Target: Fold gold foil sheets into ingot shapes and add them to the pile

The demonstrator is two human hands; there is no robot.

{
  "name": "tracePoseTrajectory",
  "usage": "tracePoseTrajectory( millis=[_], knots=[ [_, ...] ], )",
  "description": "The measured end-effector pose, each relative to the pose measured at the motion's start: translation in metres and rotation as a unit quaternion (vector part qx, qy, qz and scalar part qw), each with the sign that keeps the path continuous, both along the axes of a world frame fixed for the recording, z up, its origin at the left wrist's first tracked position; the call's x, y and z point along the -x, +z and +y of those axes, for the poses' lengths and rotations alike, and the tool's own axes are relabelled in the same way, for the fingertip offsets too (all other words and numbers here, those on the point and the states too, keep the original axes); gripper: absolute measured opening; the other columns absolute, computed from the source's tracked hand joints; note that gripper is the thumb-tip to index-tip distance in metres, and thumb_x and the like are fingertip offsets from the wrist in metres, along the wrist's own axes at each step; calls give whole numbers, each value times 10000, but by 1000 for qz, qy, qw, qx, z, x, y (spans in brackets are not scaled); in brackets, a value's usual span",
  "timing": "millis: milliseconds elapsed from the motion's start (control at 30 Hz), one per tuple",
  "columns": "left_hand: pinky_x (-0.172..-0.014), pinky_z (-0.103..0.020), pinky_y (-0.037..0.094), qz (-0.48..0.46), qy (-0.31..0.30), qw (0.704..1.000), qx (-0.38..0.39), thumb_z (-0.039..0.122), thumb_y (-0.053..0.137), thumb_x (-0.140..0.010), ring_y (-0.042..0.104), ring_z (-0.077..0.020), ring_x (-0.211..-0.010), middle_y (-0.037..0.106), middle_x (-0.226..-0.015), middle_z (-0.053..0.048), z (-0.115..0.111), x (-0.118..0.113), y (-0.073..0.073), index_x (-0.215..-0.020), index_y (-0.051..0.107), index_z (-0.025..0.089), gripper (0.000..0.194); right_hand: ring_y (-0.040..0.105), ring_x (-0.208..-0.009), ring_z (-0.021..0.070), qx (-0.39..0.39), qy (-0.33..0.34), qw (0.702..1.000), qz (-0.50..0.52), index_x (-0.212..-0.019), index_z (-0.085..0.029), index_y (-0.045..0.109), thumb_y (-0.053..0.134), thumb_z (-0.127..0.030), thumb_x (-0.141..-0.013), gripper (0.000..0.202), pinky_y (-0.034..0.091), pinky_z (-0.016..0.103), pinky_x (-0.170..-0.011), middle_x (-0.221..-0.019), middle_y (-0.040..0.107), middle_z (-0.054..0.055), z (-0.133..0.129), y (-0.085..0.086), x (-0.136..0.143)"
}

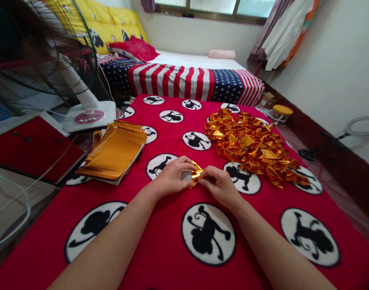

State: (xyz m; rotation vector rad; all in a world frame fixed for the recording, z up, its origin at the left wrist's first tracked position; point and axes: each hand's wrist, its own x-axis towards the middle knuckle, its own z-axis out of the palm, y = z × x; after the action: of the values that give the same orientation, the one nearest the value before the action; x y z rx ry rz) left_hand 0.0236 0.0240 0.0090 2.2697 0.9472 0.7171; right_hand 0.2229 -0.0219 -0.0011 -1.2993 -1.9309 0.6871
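Between my two hands, low over the red cloth, is a small piece of gold foil paper (pixel 196 174), partly folded, with a pale underside showing on its left. My left hand (pixel 174 174) grips its left side, fingers curled over the top and thumb below. The fingers of my right hand (pixel 218 182) pinch its right edge. To the left lies a stack of flat gold foil sheets (pixel 114 151). A heap of folded gold foil pieces (pixel 250 143) spreads over the cloth on the right.
The red cloth (pixel 154 241) with monkey prints covers the table. At left stand an electric fan (pixel 89 114) and a red panel (pixel 36 145). Beyond is a bed (pixel 184 82) with a flag-patterned cover. A yellow stool (pixel 282 110) and a ring-topped stand (pixel 363 125) are on the right.
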Motion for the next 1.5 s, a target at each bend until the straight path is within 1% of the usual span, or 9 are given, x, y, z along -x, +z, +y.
tracePoseTrajectory(
  millis=[133, 233, 367, 500, 767, 1033, 1200, 1333, 1500],
  knots=[
    [-907, -306, 456, 38, 15, 998, -48, 159, 740, -691, 593, -192, -1015, 642, -1085, -37, -5, -2, 7, -957, 713, 223, 274, 560, -669, 140, -28, -65, 996, -56, -808, -192, 640, 631, -169, -830, 33, 382, 247, -616, -772, 643, 11, -22, 0, 11],
    [-831, -309, 445, 87, 56, 992, -73, 180, 723, -712, 600, -191, -917, 654, -941, -27, -13, -5, 13, -851, 728, 223, 145, 551, -634, 137, -31, -85, 992, -91, -795, -192, 649, 608, -190, -850, 69, 370, 249, -597, -742, 631, 13, -34, 1, 18],
    [-678, -264, 417, 122, 75, 990, -6, 159, 657, -745, 584, -151, -729, 641, -742, -13, -19, -6, 14, -755, 733, 201, 87, 576, -657, 138, -22, -81, 992, -92, -801, -198, 688, 630, -198, -845, 73, 382, 244, -617, -748, 653, 15, -37, 2, 20],
    [-597, -234, 380, 119, 62, 989, 66, 161, 650, -736, 559, -127, -659, 640, -704, -10, -18, -5, 12, -733, 754, 195, 109, 563, -623, 133, 8, -92, 994, -67, -782, -203, 718, 668, -211, -823, 66, 372, 240, -581, -697, 659, 6, -33, 3, 18],
    [-604, -230, 360, 107, 51, 990, 77, 140, 654, -724, 544, -117, -652, 629, -689, -11, -17, -5, 13, -738, 777, 192, 134, 550, -587, 117, 70, -62, 996, -1, -826, -212, 750, 627, -147, -795, 142, 392, 219, -550, -717, 685, 5, -31, 5, 14],
    [-649, -238, 384, 112, 39, 989, 84, 134, 630, -746, 563, -132, -695, 653, -732, -24, -14, -3, 10, -797, 791, 203, 182, 574, -535, 117, 84, -116, 989, 25, -737, -168, 691, 596, -165, -776, 102, 415, 215, -523, -639, 673, 8, -31, 6, 18],
    [-668, -232, 397, 105, 22, 991, 86, 102, 598, -751, 573, -134, -719, 658, -752, -31, -15, -1, 13, -810, 793, 196, 225, 568, -530, 119, 66, -140, 988, -5, -716, -166, 670, 591, -156, -757, 90, 410, 219, -524, -618, 652, 3, -31, 7, 22],
    [-672, -234, 402, 102, 12, 991, 91, 166, 594, -789, 573, -129, -694, 661, -729, -31, -16, 0, 16, -788, 790, 189, 198, 562, -535, 124, 50, -149, 987, -34, -679, -173, 645, 581, -145, -744, 96, 401, 225, -532, -608, 635, 3, -31, 6, 23],
    [-647, -236, 392, 108, 32, 990, 81, 215, 626, -775, 576, -127, -679, 667, -717, -22, -16, -2, 14, -762, 785, 204, 159, 550, -531, 132, 33, -164, 985, -53, -638, -187, 611, 570, -134, -736, 118, 382, 230, -519, -579, 616, 4, -31, 6, 25]
  ],
)
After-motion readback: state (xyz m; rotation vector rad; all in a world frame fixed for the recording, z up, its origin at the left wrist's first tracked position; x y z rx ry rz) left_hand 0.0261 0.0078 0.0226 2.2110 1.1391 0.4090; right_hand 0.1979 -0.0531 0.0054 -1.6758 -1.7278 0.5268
